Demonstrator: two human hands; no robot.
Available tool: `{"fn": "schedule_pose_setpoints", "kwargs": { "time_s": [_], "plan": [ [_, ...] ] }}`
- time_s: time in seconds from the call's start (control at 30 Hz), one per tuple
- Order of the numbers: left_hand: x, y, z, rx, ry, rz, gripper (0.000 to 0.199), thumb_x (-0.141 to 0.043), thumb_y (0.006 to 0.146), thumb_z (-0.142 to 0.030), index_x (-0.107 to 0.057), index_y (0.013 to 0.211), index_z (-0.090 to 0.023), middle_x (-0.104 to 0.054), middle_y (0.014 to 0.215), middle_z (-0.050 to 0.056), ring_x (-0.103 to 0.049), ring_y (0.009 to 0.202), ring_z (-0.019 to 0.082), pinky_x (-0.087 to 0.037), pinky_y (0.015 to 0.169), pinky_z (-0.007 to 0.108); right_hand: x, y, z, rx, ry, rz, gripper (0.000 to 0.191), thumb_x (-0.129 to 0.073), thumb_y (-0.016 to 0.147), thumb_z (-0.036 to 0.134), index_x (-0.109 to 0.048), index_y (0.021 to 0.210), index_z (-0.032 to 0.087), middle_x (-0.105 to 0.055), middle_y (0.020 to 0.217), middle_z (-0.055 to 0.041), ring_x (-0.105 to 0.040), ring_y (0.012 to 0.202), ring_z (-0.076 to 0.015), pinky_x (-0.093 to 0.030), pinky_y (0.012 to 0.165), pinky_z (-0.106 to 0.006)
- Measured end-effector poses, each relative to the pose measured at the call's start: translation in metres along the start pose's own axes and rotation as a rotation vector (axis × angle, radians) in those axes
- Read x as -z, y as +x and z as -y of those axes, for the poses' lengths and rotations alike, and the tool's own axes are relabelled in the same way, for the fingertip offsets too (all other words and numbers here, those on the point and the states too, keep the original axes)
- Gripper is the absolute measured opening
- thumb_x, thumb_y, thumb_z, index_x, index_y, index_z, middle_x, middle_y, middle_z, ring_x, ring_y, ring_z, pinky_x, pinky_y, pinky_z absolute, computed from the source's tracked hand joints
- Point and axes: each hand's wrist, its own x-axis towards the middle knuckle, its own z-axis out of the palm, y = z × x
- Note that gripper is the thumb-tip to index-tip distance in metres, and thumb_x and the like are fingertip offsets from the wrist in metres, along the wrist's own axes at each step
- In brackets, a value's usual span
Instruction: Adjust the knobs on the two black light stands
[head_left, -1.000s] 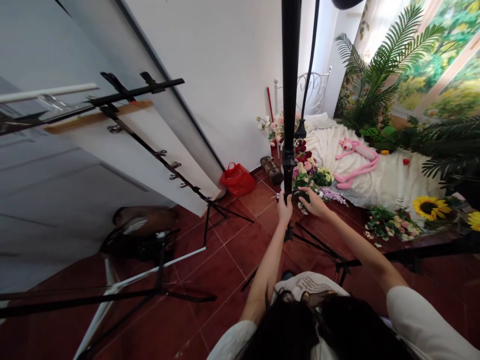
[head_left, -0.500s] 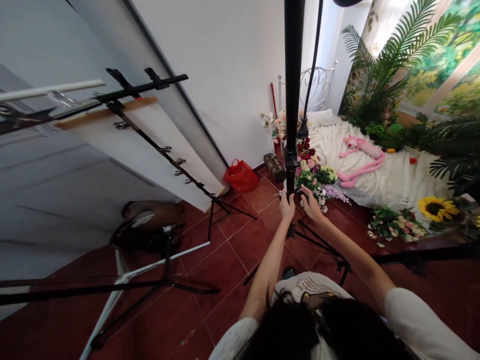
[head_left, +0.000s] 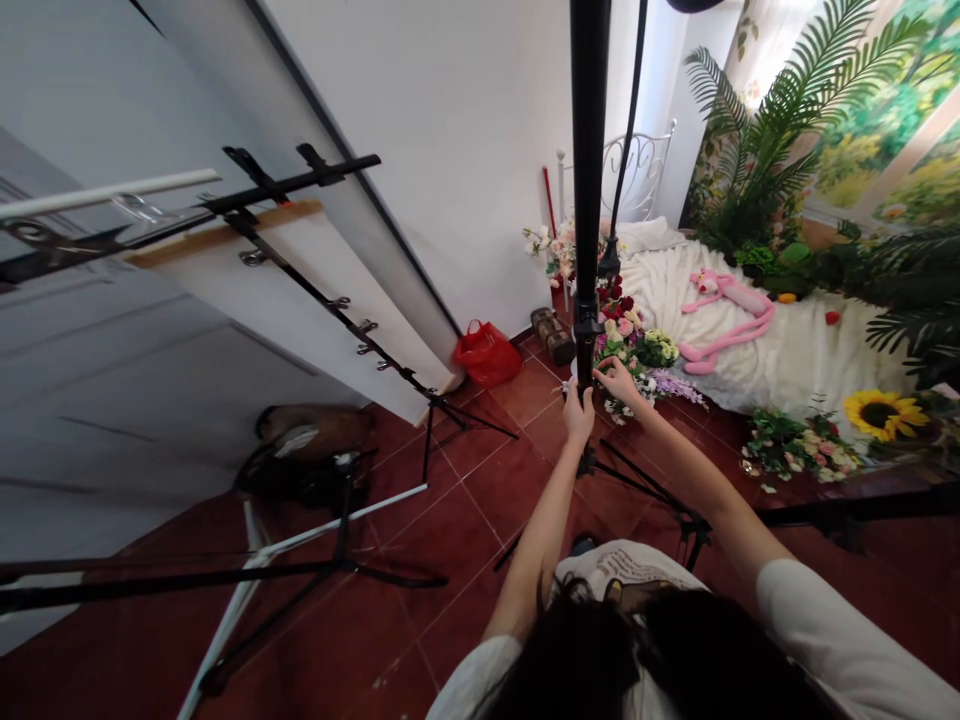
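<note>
Our left hand [head_left: 578, 415] grips the upright black stand pole [head_left: 587, 200] low down, just before the flowers [head_left: 637, 350]; our right hand [head_left: 616, 380] pinches beside it. Loosened carelessly, the pole could drop onto our fingers

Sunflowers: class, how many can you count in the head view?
1: the sunflower lies at the right edge of the floor, beside the white blanket. Others may be hidden beyond the frame's right edge.
</note>
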Motion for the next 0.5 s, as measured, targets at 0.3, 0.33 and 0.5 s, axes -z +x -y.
{"fn": "schedule_pose_setpoints", "kwargs": {
  "time_s": [0.3,0.33,0.5],
  "plan": [
    [-0.001,0.001,0.007,0.007,-0.036,0.021,0.043,-0.042,0.108,-0.051,-0.059,0.135,-0.022,-0.07,0.132,0.016,-0.063,0.135,0.027,-0.05,0.115,0.045,-0.012,0.011,-0.004,-0.199,0.264,0.024,0.025,-0.078,0.076,0.038,-0.064,0.09,0.022,-0.073,0.083,-0.0009,-0.066,0.073,-0.0156,-0.057,0.072,-0.026],
    [-0.001,0.001,0.009,-0.002,-0.046,0.02,0.044,-0.043,0.108,-0.052,-0.059,0.136,-0.022,-0.07,0.134,0.016,-0.062,0.135,0.027,-0.05,0.116,0.045,-0.012,0.006,-0.009,-0.206,0.352,0.087,0.025,-0.076,0.079,0.041,-0.066,0.092,0.022,-0.074,0.086,-0.0018,-0.068,0.076,-0.0159,-0.058,0.074,-0.026],
    [-0.008,0.002,0.018,-0.04,-0.092,-0.025,0.049,-0.043,0.107,-0.059,-0.059,0.138,-0.023,-0.07,0.137,0.015,-0.061,0.138,0.027,-0.046,0.121,0.045,-0.006,-0.019,-0.034,-0.276,0.727,0.365,0.029,-0.065,0.091,0.054,-0.073,0.098,0.026,-0.08,0.1,-0.0018,-0.074,0.101,-0.0179,-0.06,0.09,-0.028]
  ]
}}
